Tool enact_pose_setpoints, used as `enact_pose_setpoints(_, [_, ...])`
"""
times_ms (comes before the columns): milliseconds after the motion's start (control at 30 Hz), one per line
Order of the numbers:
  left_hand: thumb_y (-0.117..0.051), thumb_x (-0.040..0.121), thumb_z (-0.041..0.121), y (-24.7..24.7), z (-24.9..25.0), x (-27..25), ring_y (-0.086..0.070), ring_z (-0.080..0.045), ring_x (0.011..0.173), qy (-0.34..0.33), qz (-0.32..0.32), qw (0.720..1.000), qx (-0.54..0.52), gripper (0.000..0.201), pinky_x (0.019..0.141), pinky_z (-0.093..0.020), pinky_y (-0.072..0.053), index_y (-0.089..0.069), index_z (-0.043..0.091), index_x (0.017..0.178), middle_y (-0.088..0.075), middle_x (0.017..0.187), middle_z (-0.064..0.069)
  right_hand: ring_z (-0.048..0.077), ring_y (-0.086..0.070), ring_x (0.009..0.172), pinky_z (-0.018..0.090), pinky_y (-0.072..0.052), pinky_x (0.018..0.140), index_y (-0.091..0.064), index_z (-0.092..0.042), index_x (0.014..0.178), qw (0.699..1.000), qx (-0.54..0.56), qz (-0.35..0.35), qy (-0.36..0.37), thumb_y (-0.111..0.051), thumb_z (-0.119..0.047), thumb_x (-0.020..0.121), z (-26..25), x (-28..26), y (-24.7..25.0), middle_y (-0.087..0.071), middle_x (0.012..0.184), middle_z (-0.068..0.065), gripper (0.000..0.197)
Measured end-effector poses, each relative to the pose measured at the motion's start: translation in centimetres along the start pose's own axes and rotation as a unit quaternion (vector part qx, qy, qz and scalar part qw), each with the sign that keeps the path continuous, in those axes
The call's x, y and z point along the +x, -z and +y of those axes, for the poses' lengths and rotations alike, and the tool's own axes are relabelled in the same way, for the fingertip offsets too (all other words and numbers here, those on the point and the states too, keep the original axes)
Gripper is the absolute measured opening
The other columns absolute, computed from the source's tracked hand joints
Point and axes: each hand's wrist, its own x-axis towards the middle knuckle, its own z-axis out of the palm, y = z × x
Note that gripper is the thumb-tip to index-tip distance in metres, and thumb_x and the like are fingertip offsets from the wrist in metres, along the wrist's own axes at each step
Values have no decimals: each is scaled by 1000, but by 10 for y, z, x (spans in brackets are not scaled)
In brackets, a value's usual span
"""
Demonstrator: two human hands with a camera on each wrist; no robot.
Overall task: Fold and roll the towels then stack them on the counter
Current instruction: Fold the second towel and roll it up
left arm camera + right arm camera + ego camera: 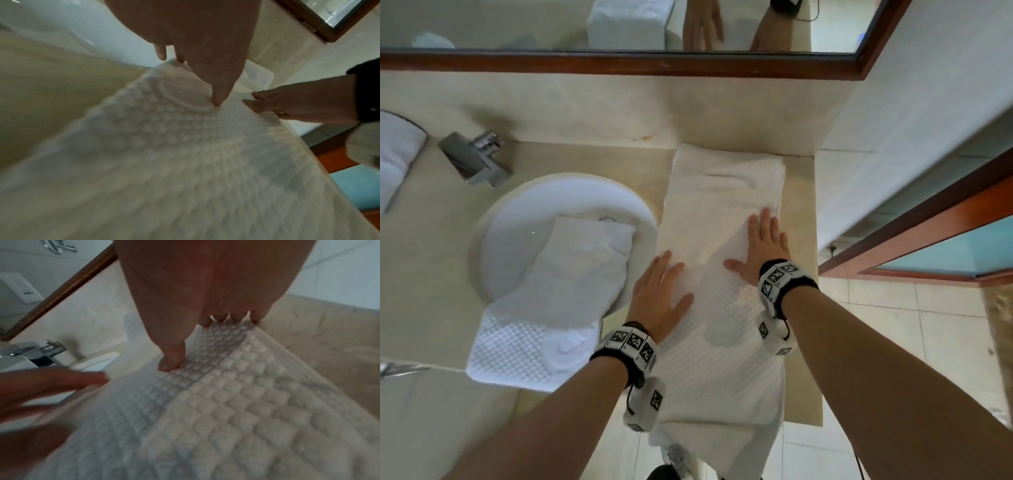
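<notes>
On the bathroom counter [571, 161] the long white towel [722, 342] lies flat under both hands, left hand [661, 294] and right hand [763, 250], fingers wide, so they should press out bumps before rolling.

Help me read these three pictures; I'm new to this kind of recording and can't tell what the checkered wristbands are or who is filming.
No machine here: a person works bare-handed. One camera sits on the head, looking down; the other two sit on the wrists by those checkered bands, looking along the fingers. On the counter a long folded white towel lies lengthwise, its near end hanging over the edge. The left hand and right hand press flat on it with straight fingers; neither has a grip on anything. A second towel lies half in the round sink, beside the tap. The mirror runs along the back.
</notes>
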Motion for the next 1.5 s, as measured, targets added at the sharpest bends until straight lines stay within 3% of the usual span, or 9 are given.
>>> enact_pose_setpoints(100, [-64,88,46,4,-21,-43,-31,-23,142,11,-3,1000,-3,59,114,-46,-30,-43,27,139,-26,159,2,31,10,150,51,-1,121,13,-14,155,999,-35,23,-28,-50,-74,83,0,-14,2,23,161,10,113])
enact_pose_setpoints(233, [-74,80,31,14,-32,-75,-46,-27,126,30,-14,999,21,58,106,-43,-38,-50,19,131,-48,139,-7,33,-12,149,49,-18,119,-10,-11,155,992,-4,118,-48,-49,-56,94,-6,-73,-26,-8,163,14,85])
enact_pose_setpoints(400, [-71,77,27,15,-25,-109,-51,-31,112,97,-17,995,-24,56,96,-46,-46,-43,14,123,-51,122,-10,32,-47,115,44,-42,97,-46,-9,128,974,17,198,-113,-56,-42,90,-14,-176,-78,-48,128,13,51])
enact_pose_setpoints(533, [-69,85,32,11,-15,-145,-61,-30,95,141,-48,987,-55,48,84,-44,-53,-39,11,117,-59,108,-9,31,-52,101,43,-48,86,-47,-6,118,962,45,202,-179,-55,-45,88,-11,-253,-131,-53,112,12,50])
enact_pose_setpoints(700, [-51,93,51,-4,-18,-183,-63,-26,85,142,-136,980,39,42,74,-33,-52,-62,11,96,-65,89,-5,28,-53,111,42,-48,89,-44,-6,126,949,135,98,-267,-50,-55,89,-3,-295,-183,-51,122,10,62])
enact_pose_setpoints(833, [-55,89,62,-31,-30,-206,-60,-23,115,154,-222,963,17,60,88,-29,-45,-57,15,126,-62,128,-2,32,-52,116,42,-48,94,-49,-5,131,933,243,5,-265,-57,-52,87,-2,-288,-206,-49,130,14,65])
enact_pose_setpoints(933, [-74,80,47,-50,-37,-219,-54,-22,125,148,-251,954,-63,80,99,-33,-45,-38,18,145,-52,143,-1,31,-56,114,43,-49,97,-60,-9,125,912,324,39,-250,-63,-44,84,-1,-282,-214,-54,131,10,54])
enact_pose_setpoints(1333, [-86,70,16,-46,-40,-231,-68,-16,89,107,-137,958,-230,57,78,-31,-58,-50,20,114,-68,98,4,32,-56,93,38,-47,79,-60,-1,106,835,483,64,-257,-48,-27,95,1,-306,-211,-62,102,15,30])
enact_pose_setpoints(1500, [-78,79,34,-1,-25,-220,-62,-10,68,70,-161,966,-189,33,55,-14,-42,-55,22,99,-66,78,4,33,-57,94,36,-45,80,-57,1,114,842,462,63,-272,-47,-31,95,-12,-313,-181,-59,106,15,39])
